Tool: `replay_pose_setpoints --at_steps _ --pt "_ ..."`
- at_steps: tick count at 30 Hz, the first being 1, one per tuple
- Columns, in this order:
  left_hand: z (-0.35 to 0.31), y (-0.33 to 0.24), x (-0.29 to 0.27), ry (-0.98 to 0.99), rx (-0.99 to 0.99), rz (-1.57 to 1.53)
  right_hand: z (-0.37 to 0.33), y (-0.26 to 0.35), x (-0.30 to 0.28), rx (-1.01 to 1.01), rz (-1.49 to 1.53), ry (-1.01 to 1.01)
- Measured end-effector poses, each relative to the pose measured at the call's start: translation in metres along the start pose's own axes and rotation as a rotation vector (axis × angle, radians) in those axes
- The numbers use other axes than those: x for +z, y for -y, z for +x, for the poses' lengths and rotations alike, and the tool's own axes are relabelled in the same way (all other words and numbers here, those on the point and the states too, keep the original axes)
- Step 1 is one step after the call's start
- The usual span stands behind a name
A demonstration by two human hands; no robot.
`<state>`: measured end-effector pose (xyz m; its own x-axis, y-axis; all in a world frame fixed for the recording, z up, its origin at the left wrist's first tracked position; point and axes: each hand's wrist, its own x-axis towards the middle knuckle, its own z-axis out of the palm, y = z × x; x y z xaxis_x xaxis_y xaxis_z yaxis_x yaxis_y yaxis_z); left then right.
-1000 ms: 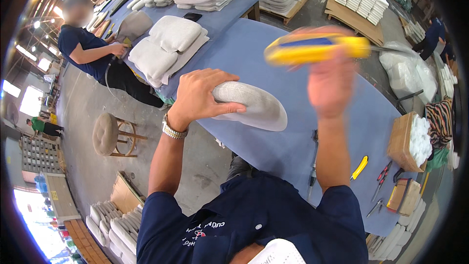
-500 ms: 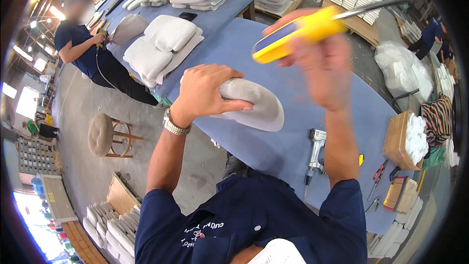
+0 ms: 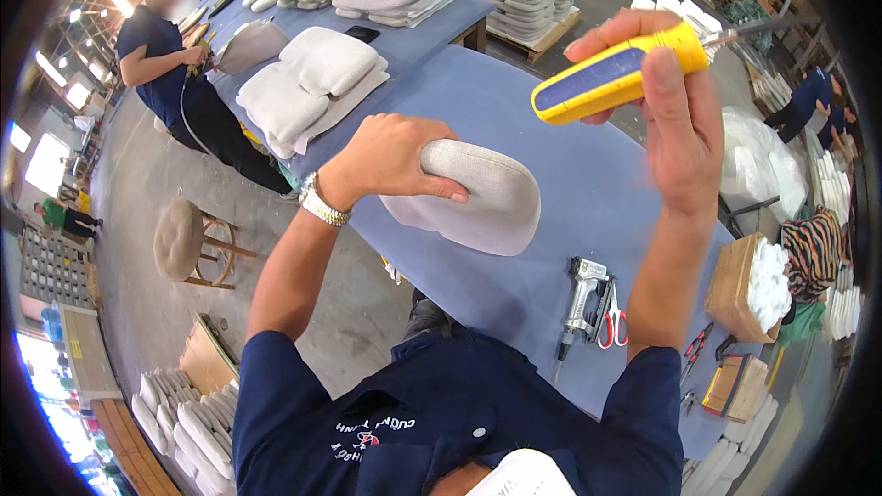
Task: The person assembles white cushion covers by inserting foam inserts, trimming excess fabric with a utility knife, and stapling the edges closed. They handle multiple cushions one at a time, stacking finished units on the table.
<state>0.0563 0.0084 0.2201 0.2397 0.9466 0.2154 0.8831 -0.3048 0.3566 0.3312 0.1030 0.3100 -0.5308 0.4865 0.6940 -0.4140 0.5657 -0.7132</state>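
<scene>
My left hand [image 3: 397,162] grips a light grey upholstered cushion [image 3: 487,197] at its left end, thumb on the near side and fingers over the far side. The cushion is tilted on edge above the blue table [image 3: 588,188]. Raised to the right, my right hand [image 3: 675,119] is closed round a yellow and blue handle of a screwdriver-like tool [image 3: 597,78], whose metal shaft points away to the far right. The tool's tip is too blurred to make out. Tool and cushion are apart.
A staple gun [image 3: 584,298] and red-handled scissors [image 3: 613,321] lie near my right forearm. Further right are pliers [image 3: 696,344] and a cardboard box [image 3: 735,285] of white stuffing. Grey cushions [image 3: 312,83] lie at the far left, where a person [image 3: 165,64] works. A round stool [image 3: 179,241] stands left.
My right hand has moved right with the yellow-handled tool. My left hand has turned the cushion so more of its broad face shows. The scissors have come into sight from behind my forearm.
</scene>
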Motion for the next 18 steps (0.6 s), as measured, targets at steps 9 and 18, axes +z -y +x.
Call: replay_pose_setpoints --at_steps 9,18 --pt "0.008 -0.013 0.010 -0.089 0.084 0.075 0.001 -0.034 0.019 0.092 -0.458 0.348" --pt "0.009 -0.011 0.010 -0.115 0.083 0.074 0.009 -0.052 0.030 0.042 -0.576 0.407"
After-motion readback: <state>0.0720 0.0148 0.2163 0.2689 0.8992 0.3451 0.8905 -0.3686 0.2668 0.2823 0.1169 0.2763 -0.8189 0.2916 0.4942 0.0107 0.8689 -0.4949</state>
